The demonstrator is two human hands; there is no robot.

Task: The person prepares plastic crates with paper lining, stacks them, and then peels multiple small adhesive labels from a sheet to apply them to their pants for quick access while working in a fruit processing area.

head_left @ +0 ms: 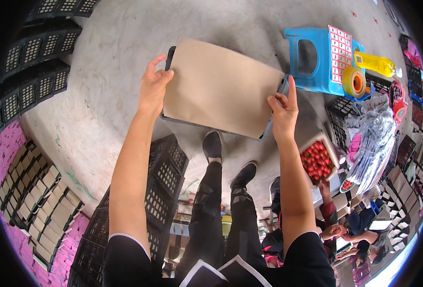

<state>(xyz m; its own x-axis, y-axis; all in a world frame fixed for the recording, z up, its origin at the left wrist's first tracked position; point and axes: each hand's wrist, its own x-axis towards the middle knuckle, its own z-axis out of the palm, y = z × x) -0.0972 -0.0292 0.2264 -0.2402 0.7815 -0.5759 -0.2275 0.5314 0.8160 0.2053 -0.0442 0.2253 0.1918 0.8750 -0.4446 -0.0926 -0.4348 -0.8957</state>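
A black-rimmed, beige-lined rectangular tray [222, 89] sits between the left grip [153, 92] and the right grip [284, 111], above the grey floor [106, 81]. To its right stands a blue plastic stool [324, 60] — a yellow plastic bottle [374, 63] and a round yellow tape roll [347, 81] at its right end. Nearer, on the right, a square beige box [335, 154] holds small red fruit [316, 160] — black plastic crates [163, 191] stand left of the black-trousered legs [206, 205].

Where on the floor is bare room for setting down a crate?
Bare floor lies beyond and left of the held crate, between upper-left black crates and blue stool. Crowded: right side, with plastic bags and red fruit.
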